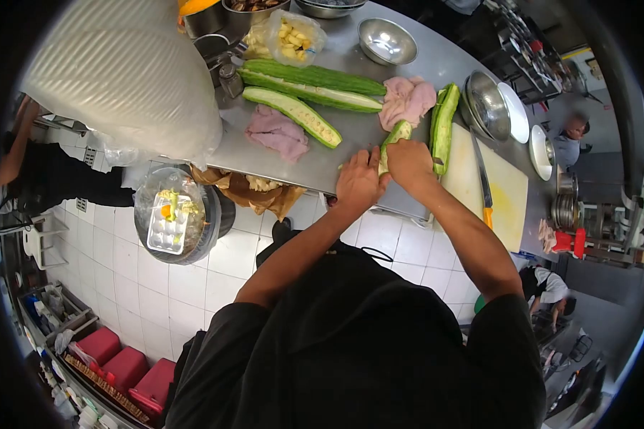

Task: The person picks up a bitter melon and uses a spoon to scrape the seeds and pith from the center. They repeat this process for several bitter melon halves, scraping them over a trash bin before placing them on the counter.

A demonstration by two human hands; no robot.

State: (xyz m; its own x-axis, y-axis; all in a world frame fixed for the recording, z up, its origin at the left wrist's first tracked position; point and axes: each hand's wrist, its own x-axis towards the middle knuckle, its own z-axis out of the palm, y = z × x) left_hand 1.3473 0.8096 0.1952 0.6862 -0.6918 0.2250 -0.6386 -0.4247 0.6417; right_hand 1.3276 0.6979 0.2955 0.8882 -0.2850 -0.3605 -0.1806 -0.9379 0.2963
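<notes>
A halved green gourd (pixel 401 131) with pale flesh lies near the counter's front edge, beneath both hands. My left hand (pixel 361 179) presses on it, fingers bent over its near part. Just to the right, my right hand (pixel 412 164) is closed in a fist over the same gourd; what it grips is mostly hidden, with only a small tip showing by the little finger side. Further long gourds (pixel 315 91) lie behind, one cut half (pixel 293 113) showing its seedy inside. Another gourd piece (pixel 445 123) rests right of my right hand. Pink cloths (pixel 408 101) lie between them.
A knife (pixel 484 182) with an orange handle lies on a cutting board (pixel 509 207) at right. Metal bowls (pixel 388 41) stand at the back. A big plastic-wrapped stack (pixel 122 79) occupies the left; below it is a lined bin (pixel 206 236). Other people are farther off.
</notes>
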